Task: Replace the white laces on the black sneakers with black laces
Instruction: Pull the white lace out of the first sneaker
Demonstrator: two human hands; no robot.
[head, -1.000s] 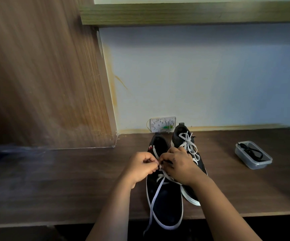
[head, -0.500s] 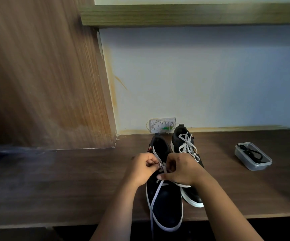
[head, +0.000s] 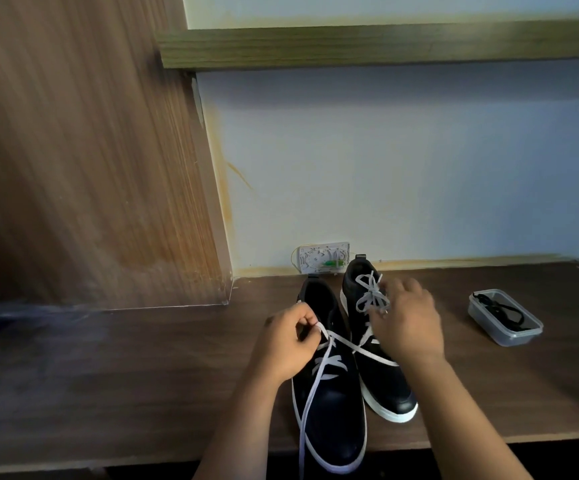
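Two black low-top sneakers with white soles sit side by side on the dark wooden surface [head: 142, 368], the left sneaker [head: 329, 410] nearest me. My left hand [head: 286, 342] pinches its loosened white flat lace [head: 316, 379]. My right hand [head: 407, 327] hovers unclenched over the right sneaker [head: 385, 386], beside its tied white bow [head: 371, 296]. Black laces [head: 499, 310] lie in a clear plastic tub [head: 504, 318], far right.

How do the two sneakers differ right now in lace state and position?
The left sneaker has its white lace undone, one end trailing past the desk edge, and the left hand pinches it; the right sneaker has its lace tied in a bow. The left sneaker's toe overhangs the desk edge; the right sneaker sits farther back. The right hand hovers over the right sneaker. Both are black with white soles.
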